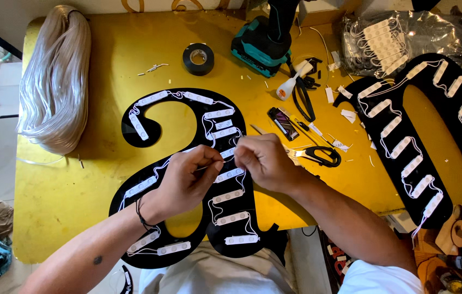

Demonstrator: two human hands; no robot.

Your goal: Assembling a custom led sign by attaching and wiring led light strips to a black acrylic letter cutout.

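- The left hand (184, 179) and the right hand (263, 160) meet over the middle of a black cut-out figure (231, 179), curved like a numeral, lying flat on the yellow bench (95, 71).
- The fingers of both hands are pinched together on a thin white wire (225, 159) stretched between them, just above the figure's upright stroke.
- White light modules (229, 196) already line nearly the whole figure, around the top hook, down the stroke and along the lower-left foot, with wire looping from one to the next; mounting looks largely done, and the wiring at the centre seems to be what is left.
- The figure's long axis runs from the far side of the bench towards the person, its hook pointing away and its foot overhanging the near edge above the lap.
- A second black figure (449, 81), also set with modules, lies to the right.
- Scissors (318, 155), a roll of black tape (198, 58), a small glue bottle (288, 87), a teal cordless drill (261, 46) and a bag of spare modules (400, 38) lie beyond the hands; a coil of pale wire (56, 81) rests at the left.
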